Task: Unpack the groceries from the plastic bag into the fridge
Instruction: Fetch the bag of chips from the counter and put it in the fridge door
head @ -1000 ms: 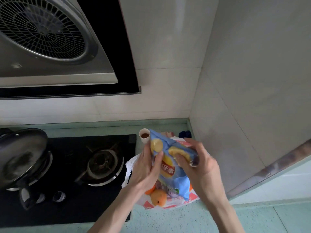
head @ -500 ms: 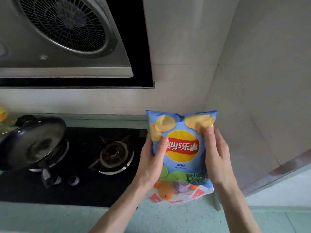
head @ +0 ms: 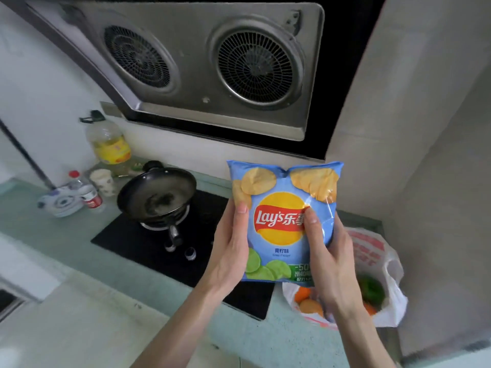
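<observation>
Head view: blue chip bag [head: 284, 221] held upright above the plastic bag [head: 382, 274], label facing the camera. Left hand [head: 228, 251] curled round its left edge, thumb on the front. Right hand [head: 326, 256] gripping the right side, thumb pressed on the logo. Plastic bag lying open on the counter [head: 66, 261], orange and green produce inside. Wok [head: 156, 192] left of the chip bag.

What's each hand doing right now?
Left hand: grips the chip bag by its left edge.
Right hand: grips the same bag's right side.
</observation>
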Tool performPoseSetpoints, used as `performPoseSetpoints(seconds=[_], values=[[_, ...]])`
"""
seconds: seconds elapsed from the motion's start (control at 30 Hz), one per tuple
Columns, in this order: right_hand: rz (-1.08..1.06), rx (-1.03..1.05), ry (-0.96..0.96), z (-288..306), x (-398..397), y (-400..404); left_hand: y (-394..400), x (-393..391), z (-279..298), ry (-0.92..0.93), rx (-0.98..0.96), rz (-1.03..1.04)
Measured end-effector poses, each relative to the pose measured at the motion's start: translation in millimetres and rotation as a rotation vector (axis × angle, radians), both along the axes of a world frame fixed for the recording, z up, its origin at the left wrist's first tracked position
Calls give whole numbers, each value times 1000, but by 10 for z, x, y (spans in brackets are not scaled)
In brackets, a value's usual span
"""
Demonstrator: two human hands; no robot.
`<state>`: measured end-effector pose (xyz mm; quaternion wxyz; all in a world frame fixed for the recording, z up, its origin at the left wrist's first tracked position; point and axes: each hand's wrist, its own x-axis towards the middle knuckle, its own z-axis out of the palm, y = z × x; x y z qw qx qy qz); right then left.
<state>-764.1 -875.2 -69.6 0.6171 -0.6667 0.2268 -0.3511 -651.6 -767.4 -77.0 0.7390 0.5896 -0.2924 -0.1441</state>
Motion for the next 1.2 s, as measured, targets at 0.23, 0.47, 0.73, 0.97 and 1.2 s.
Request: performPoseSetpoints(seconds=[0.23, 0.47, 0.73, 0.97, 1.2], values=[[297, -26, -9, 201, 334, 1202, 1452, -46, 193, 33, -60, 342], [618, 32, 2, 244, 494, 2627, 3031, -318, 237, 92, -37, 670], [908, 53, -44, 241, 504, 4249, 4689, -830, 299, 73, -46, 967], [1126, 38, -60, 283, 559, 5408, 5727, -1154, 393, 12, -80, 1196], [1331, 94, -83, 264, 769, 6446, 6648, -1169, 358, -12, -30, 1371]])
